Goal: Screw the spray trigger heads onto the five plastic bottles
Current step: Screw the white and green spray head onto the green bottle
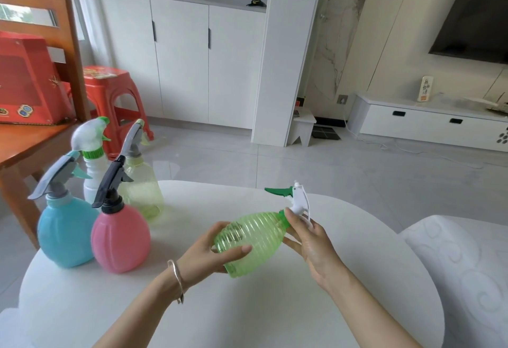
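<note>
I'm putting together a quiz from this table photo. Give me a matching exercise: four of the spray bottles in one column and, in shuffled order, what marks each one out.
Bottles
1. blue bottle
2. pink bottle
3. white bottle
4. ribbed green bottle

Marks
A. black trigger head
B. held tilted between left hand and right hand
C. grey trigger head with teal lever
D. white trigger head with green collar

Pairs: 1-C; 2-A; 3-D; 4-B
</note>
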Available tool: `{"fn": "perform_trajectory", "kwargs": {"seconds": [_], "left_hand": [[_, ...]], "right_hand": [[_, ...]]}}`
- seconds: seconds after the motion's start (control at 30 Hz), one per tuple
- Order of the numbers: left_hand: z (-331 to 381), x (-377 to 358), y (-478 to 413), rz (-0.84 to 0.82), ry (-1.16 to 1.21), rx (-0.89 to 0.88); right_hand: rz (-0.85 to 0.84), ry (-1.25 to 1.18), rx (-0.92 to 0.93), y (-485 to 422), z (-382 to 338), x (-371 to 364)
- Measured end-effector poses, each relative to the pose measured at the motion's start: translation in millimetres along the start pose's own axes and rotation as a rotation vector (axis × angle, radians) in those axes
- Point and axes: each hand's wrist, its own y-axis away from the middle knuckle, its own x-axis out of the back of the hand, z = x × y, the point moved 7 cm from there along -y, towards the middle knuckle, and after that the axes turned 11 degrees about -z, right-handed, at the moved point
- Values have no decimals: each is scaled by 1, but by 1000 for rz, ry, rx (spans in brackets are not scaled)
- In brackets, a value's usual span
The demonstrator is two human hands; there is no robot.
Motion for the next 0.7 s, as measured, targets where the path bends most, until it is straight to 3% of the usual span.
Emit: {"fn": "perform_trajectory", "kwargs": {"seconds": [0.1, 0.3, 0.53, 0.7], "left_hand": [[-7, -6, 0, -68, 219, 96], [6, -4, 4, 81, -69, -31], [-9, -20, 2, -115, 298, 90], [2, -20, 3, 15, 135, -54]], "right_hand": [[-174, -113, 2, 0, -7, -9], [-29, -79, 26, 2, 1, 1], [-161, -190, 40, 2, -10, -15], [-101, -107, 125, 5, -23, -15]]}}
